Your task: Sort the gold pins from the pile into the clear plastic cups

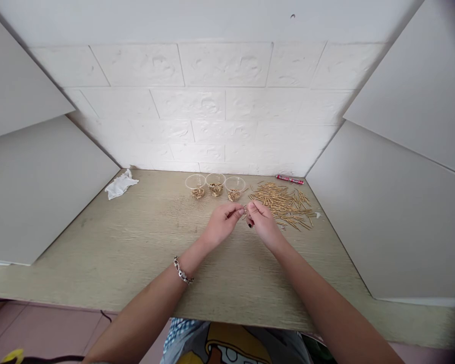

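Over the middle of the table, my left hand (pixel 224 218) and my right hand (pixel 263 220) meet fingertip to fingertip, both closed in a pinch. A small gold-coloured piece (pixel 245 212) shows between them at the left fingertips. What the right fingers grip is hidden. Just beyond and to the right of my right hand lies a loose pile of thin gold-coloured rods (pixel 282 199). Behind my hands stand three clear plastic cups: the left cup (pixel 195 182), the middle cup (pixel 216 180) and the right cup (pixel 235 184), each with small gold-coloured pieces in the bottom.
A crumpled white tissue (pixel 121 185) lies at the back left of the table (pixel 136 258). At the back right is a red marker-like stick (pixel 289 179). Grey panels stand on both sides, the left panel (pixel 49 187) and the right panel (pixel 394 212), with a white brick-patterned wall (pixel 208 101) behind.
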Demonstrator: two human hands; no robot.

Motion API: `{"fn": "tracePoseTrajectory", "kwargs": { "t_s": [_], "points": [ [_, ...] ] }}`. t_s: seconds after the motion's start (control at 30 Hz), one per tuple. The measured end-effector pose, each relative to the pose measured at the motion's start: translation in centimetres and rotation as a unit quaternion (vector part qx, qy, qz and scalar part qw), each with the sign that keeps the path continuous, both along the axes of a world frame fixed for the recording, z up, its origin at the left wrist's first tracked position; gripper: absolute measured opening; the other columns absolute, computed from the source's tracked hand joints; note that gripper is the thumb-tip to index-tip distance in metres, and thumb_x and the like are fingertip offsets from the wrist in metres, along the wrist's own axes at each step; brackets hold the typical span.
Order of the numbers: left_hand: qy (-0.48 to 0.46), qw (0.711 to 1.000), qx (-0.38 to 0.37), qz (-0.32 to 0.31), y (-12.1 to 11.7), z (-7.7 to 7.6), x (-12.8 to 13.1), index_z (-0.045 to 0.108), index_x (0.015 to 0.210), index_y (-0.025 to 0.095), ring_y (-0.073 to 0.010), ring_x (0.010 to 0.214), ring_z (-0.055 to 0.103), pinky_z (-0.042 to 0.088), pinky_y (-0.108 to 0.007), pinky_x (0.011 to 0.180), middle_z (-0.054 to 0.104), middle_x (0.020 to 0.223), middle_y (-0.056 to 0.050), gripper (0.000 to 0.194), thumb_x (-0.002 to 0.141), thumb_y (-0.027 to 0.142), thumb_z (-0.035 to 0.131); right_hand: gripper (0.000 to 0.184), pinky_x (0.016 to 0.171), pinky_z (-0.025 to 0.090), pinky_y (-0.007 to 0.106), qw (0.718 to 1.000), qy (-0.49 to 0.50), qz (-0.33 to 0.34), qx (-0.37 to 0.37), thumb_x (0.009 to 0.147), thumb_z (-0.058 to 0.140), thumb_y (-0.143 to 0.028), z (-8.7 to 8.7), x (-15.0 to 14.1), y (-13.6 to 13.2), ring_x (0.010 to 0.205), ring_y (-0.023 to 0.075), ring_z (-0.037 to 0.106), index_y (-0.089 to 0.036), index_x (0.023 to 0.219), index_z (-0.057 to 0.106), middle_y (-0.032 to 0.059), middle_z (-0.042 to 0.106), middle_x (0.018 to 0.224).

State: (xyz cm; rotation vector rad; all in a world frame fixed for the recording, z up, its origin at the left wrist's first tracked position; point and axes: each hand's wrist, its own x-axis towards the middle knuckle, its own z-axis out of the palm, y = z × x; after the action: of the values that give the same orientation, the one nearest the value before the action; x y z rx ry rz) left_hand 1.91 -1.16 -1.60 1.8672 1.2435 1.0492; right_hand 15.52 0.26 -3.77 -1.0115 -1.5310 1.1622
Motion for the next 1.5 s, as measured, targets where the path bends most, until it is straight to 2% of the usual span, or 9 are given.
{"fn": "tracePoseTrajectory", "kwargs": {
  "t_s": [0.3, 0.57, 0.83, 1.13, 1.27, 1.5],
  "points": [
    [0.025, 0.999, -0.024, -0.029, 0.2, 0.0, -0.4, 0.060, 0.071, 0.015, -0.0112, 0.065, 0.046, 0.034, -0.023, 0.062, 0.053, 0.066, 0.000, 0.024, 0.082, 0.029, 0.044, 0.038, 0.053, 0.027, 0.027, 0.991, -0.123, -0.017, 0.040, 0.086, 0.032, -0.044, 0.9, 0.4, -0.2, 0.053, 0.0123, 0.035, -0.020, 0.057, 0.032, -0.0026, 0.034, 0.053],
    [-0.096, 0.982, -0.141, -0.077, 0.1, 0.2, -0.4, 0.060, 0.075, 0.014, -0.0110, 0.065, 0.046, 0.036, -0.023, 0.064, 0.057, 0.070, 0.000, 0.025, 0.078, 0.036, 0.048, 0.034, 0.054, 0.028, 0.026, 0.988, -0.141, 0.015, 0.055, 0.087, 0.033, -0.041, 0.6, 0.8, 0.0, 0.054, 0.0118, 0.036, -0.019, 0.060, 0.033, -0.0030, 0.036, 0.054],
    [-0.087, 0.975, -0.199, -0.038, 0.2, -0.1, -0.4, 0.062, 0.078, 0.013, -0.0098, 0.062, 0.044, 0.034, -0.022, 0.061, 0.057, 0.069, 0.000, 0.026, 0.075, 0.036, 0.050, 0.031, 0.053, 0.027, 0.024, 0.974, -0.202, 0.014, 0.098, 0.087, 0.033, -0.036, 1.1, 1.0, 0.0, 0.054, 0.0116, 0.036, -0.019, 0.061, 0.035, -0.0027, 0.037, 0.055],
    [-0.062, 0.984, -0.168, -0.016, 0.0, 0.2, -0.1, 0.063, 0.077, 0.013, -0.0131, 0.071, 0.051, 0.038, -0.024, 0.068, 0.062, 0.075, -0.002, 0.025, 0.077, 0.034, 0.049, 0.028, 0.054, 0.026, 0.024, 0.962, -0.240, -0.005, 0.132, 0.086, 0.034, -0.031, 0.9, 0.7, -0.1, 0.055, 0.0122, 0.037, -0.019, 0.061, 0.034, -0.0019, 0.039, 0.055],
    [-0.096, 0.980, -0.173, -0.014, 0.0, 0.1, 0.1, 0.065, 0.079, 0.014, -0.0127, 0.071, 0.051, 0.038, -0.024, 0.067, 0.063, 0.077, -0.001, 0.024, 0.076, 0.032, 0.050, 0.029, 0.052, 0.024, 0.025, 0.964, -0.235, -0.031, 0.118, 0.085, 0.033, -0.032, 1.1, 0.3, -0.2, 0.052, 0.0121, 0.035, -0.019, 0.059, 0.029, -0.0022, 0.037, 0.053],
    [-0.143, 0.969, -0.202, 0.019, 0.1, -0.1, 0.4, 0.065, 0.079, 0.014, -0.0115, 0.069, 0.048, 0.036, -0.023, 0.062, 0.062, 0.078, -0.002, 0.023, 0.074, 0.033, 0.054, 0.032, 0.050, 0.025, 0.024, 0.968, -0.214, -0.078, 0.101, 0.085, 0.036, -0.035, 1.5, 0.4, -0.4, 0.051, 0.0115, 0.035, -0.019, 0.058, 0.029, -0.0030, 0.035, 0.051]
  ]
}}
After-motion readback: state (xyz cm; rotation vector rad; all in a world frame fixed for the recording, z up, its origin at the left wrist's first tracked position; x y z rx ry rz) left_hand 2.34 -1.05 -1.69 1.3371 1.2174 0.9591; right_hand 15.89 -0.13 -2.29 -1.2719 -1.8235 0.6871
